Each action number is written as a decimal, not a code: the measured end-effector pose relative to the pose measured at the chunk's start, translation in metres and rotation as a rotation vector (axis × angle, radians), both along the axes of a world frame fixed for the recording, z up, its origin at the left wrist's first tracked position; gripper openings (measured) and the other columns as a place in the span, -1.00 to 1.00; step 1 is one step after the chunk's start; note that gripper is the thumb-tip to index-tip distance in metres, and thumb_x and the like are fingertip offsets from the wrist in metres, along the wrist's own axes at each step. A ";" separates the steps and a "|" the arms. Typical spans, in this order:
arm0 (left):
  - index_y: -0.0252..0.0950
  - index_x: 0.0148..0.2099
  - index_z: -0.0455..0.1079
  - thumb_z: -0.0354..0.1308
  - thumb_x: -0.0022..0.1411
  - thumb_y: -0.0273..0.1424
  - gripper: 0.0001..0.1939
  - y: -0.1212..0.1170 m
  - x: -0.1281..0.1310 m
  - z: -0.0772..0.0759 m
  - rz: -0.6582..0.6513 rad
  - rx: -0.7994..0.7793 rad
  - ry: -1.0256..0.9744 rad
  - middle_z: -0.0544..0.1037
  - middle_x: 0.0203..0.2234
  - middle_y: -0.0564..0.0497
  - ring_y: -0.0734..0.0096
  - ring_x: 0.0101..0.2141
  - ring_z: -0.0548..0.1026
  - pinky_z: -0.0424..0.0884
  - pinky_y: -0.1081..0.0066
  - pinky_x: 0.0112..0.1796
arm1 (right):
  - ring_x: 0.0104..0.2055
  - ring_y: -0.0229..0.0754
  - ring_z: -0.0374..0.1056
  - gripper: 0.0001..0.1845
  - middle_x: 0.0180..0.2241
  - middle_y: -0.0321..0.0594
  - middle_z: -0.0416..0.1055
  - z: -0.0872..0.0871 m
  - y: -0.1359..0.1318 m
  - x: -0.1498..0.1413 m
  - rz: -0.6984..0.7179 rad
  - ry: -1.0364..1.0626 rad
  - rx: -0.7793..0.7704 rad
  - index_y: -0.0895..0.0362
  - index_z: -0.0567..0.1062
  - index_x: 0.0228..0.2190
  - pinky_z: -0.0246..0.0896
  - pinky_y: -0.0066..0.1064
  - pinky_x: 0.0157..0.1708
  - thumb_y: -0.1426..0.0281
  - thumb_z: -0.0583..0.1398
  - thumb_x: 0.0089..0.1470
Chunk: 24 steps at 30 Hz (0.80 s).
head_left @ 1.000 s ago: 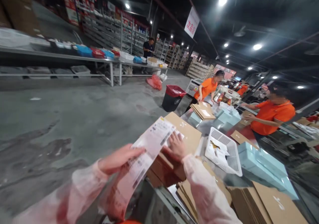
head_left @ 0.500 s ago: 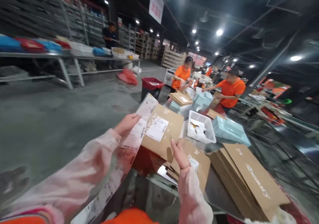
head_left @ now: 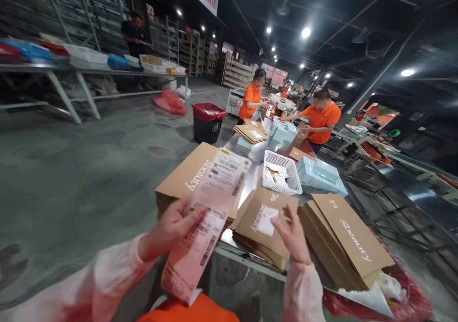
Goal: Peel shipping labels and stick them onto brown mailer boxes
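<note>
In my left hand (head_left: 175,226) is a long strip of printed shipping labels (head_left: 222,183), pinched between thumb and fingers. It hangs down toward my body and covers part of a stack of flat brown cardboard mailers (head_left: 182,174) with white lettering. My right hand (head_left: 293,231), fingers apart and holding nothing, hovers at the right edge of a second pile of mailers (head_left: 246,222). On that pile's top mailer is a white label (head_left: 266,221). Right of this hand leans a thick stack of larger-looking mailers (head_left: 358,236).
A white plastic basket (head_left: 282,188) with papers stands beyond the piles, beside pale blue boxes (head_left: 320,176). Two people in orange shirts work farther along the metal table (head_left: 252,179). A black bin (head_left: 207,131) with a red liner stands on the floor at left.
The labelled mailer at the left stack has gone to the middle pile, and my right hand has let go of it. My left hand has brought the label strip lower and nearer.
</note>
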<state>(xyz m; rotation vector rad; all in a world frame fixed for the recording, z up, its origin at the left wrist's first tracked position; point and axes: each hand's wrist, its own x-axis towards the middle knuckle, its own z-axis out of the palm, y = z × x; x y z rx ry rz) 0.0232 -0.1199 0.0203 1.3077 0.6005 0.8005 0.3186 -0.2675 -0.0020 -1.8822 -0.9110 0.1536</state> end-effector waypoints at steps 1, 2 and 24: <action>-0.37 -0.10 0.47 0.27 0.03 0.03 -0.42 -0.005 0.004 -0.008 -0.053 0.039 0.026 0.62 -0.31 -0.11 0.22 -0.33 0.55 0.47 0.42 -0.36 | 0.04 0.12 0.37 -0.04 0.02 0.06 0.43 0.003 0.014 -0.029 0.272 0.159 0.049 0.12 0.38 0.07 0.28 -0.02 0.03 -0.03 0.39 -0.38; -0.36 -0.12 0.49 0.24 0.07 0.02 -0.45 -0.008 0.008 -0.013 -0.105 0.084 0.052 0.62 -0.29 -0.12 0.21 -0.30 0.55 0.47 0.41 -0.32 | 0.03 0.10 0.39 0.03 0.03 0.01 0.43 0.006 0.028 -0.058 0.491 0.288 0.108 0.09 0.37 0.08 0.32 -0.07 0.01 -0.01 0.43 -0.46; -0.42 -0.33 0.47 0.47 -0.31 -0.07 -0.42 0.028 0.016 -0.057 0.020 -0.223 -0.054 0.53 -0.48 -0.03 0.34 -0.43 0.43 0.36 0.39 -0.34 | -0.14 -0.03 0.40 -0.68 -0.20 -0.02 0.47 0.028 0.188 -0.094 0.575 -0.135 -0.006 0.16 0.58 -0.49 0.34 -0.29 -0.24 0.13 0.28 -0.11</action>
